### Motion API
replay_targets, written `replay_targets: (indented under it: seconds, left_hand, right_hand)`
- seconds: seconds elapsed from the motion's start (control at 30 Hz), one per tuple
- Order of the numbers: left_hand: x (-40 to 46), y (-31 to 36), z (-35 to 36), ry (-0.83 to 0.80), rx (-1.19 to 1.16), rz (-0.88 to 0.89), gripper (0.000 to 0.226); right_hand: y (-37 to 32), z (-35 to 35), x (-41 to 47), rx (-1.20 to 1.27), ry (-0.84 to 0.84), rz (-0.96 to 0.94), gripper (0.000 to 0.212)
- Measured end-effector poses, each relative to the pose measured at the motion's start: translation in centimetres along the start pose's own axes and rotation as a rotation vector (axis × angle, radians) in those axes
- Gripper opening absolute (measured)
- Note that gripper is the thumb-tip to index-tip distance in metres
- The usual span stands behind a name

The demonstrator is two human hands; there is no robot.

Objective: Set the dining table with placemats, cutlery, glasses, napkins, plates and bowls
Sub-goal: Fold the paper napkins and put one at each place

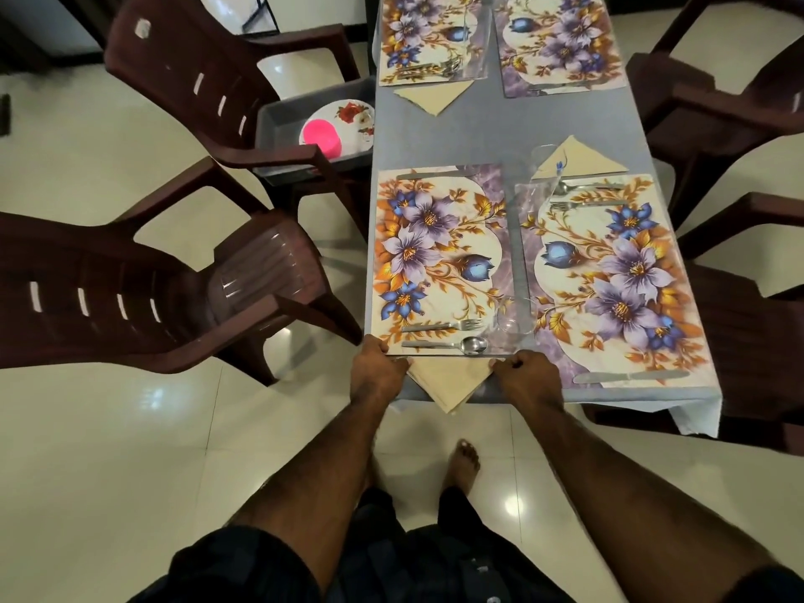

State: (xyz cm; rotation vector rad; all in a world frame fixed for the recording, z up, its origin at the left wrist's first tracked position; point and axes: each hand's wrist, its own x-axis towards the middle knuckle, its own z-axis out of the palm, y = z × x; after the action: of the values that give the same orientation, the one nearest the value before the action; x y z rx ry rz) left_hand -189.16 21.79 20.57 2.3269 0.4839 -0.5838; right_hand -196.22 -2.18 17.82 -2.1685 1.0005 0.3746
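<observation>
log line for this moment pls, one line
stage: napkin placement | left hand and right hand: holding cream napkin's corners at near-left placemat edge | plates: in grey tub on chair

Glossy placemat (439, 254), metal spoon (448, 345) (cloth napkin (448, 380))

Fork (441, 326) behind spoon (448, 345) on the near-left placemat (435, 254) — glass (515, 317) right, napkin (450, 380) in front.

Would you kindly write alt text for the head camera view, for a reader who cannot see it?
Both hands, left hand and right hand, hold the corners of a folded beige napkin at the near edge of a floral placemat bearing a fork and spoon. Brown plastic chairs surround the table.
</observation>
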Motion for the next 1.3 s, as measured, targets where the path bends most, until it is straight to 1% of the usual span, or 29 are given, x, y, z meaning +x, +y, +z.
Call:
replay_targets:
  seconds: [0.07, 0.1, 0.13, 0.2, 0.23, 0.27, 0.3, 0.4, 0.47, 0.57, 0.6, 0.67, 0.73, 0.87, 0.93, 1.0, 1.07, 1.13, 1.2, 1.3]
  left_hand:
    - [-0.2, -0.1, -0.3, 0.030, 0.016, 0.009, 0.055]
    - [-0.4, 0.1, -0.6, 0.045, 0.043, 0.026, 0.055]
    - [-0.5, 0.3, -0.8, 0.056, 0.075, 0.051, 0.055]
    - [-0.5, 1.5, -1.2, 0.061, 0.120, 0.119, 0.055]
    - [-0.5, 2.3, -1.5, 0.062, 0.132, 0.156, 0.055]
    - [-0.5, 3.4, -1.7, 0.064, 0.134, 0.200, 0.056]
    - [-0.5, 4.5, -1.9, 0.063, 0.134, 0.244, 0.056]
    - [-0.4, 7.4, -2.0, 0.063, 0.115, 0.378, 0.052]
    - [-0.5, 8.7, -2.2, 0.056, 0.113, 0.395, 0.051]
    - [-0.9, 9.5, -2.3, 0.033, 0.111, 0.401, 0.051]
    - [-1.1, 9.4, -2.3, 0.027, 0.117, 0.405, 0.052]
    - [-1.5, 8.8, -2.5, 0.020, 0.144, 0.410, 0.053]
    - [-1.9, 7.8, -3.0, 0.020, 0.176, 0.417, 0.052]
    - [-3.2, 4.2, -4.9, -0.022, 0.219, 0.414, 0.054]
    - [-3.6, 1.8, -6.2, -0.049, 0.264, 0.358, 0.051]
    - [-3.8, -0.7, -7.6, -0.052, 0.299, 0.300, 0.046]
    - [-3.8, -2.3, -8.9, -0.016, 0.321, 0.276, 0.042]
    - [-3.6, -3.3, -9.8, 0.008, 0.337, 0.270, 0.039]
    - [-2.9, -3.1, -9.9, 0.003, 0.347, 0.288, 0.041]
    - [-1.6, -1.3, -9.0, -0.072, 0.305, 0.362, 0.047]
  right_hand:
    - [0.4, -1.3, -0.5, 0.064, 0.026, -0.013, 0.022]
    - [0.5, -2.3, -0.9, 0.106, 0.069, -0.043, 0.028]
    - [0.6, -3.4, -1.3, 0.135, 0.128, -0.094, 0.041]
    - [0.4, -5.7, -1.6, 0.153, 0.211, -0.264, 0.069]
    - [0.0, -6.7, -1.4, 0.147, 0.204, -0.359, 0.081]
    - [-0.4, -7.8, -1.1, 0.125, 0.175, -0.444, 0.088]
    - [-1.1, -8.7, -0.8, 0.077, 0.134, -0.511, 0.089]
    - [-2.9, -10.6, 0.5, -0.151, 0.065, -0.596, 0.073]
    - [-3.4, -11.4, 0.9, -0.215, 0.043, -0.579, 0.071]
    - [-3.6, -11.8, 0.9, -0.230, 0.003, -0.555, 0.073]
    - [-3.5, -11.9, 0.8, -0.222, -0.013, -0.545, 0.076]
    - [-3.1, -11.7, 0.5, -0.207, -0.034, -0.529, 0.089]
    - [-2.3, -11.0, -0.1, -0.150, -0.032, -0.469, 0.097]
    - [0.1, -7.2, -3.2, -0.074, -0.031, -0.320, 0.087]
    - [0.8, -4.9, -4.7, -0.030, -0.030, -0.265, 0.088]
    - [0.7, -3.8, -4.9, 0.076, -0.001, -0.236, 0.092]
    - [0.1, -3.8, -3.6, 0.138, 0.013, -0.231, 0.088]
    - [-1.0, -4.1, -2.3, 0.151, -0.019, -0.231, 0.073]
    - [-1.4, -4.1, -1.5, 0.109, -0.007, -0.243, 0.063]
    - [-0.8, -3.4, -0.7, 0.033, 0.017, -0.277, 0.064]
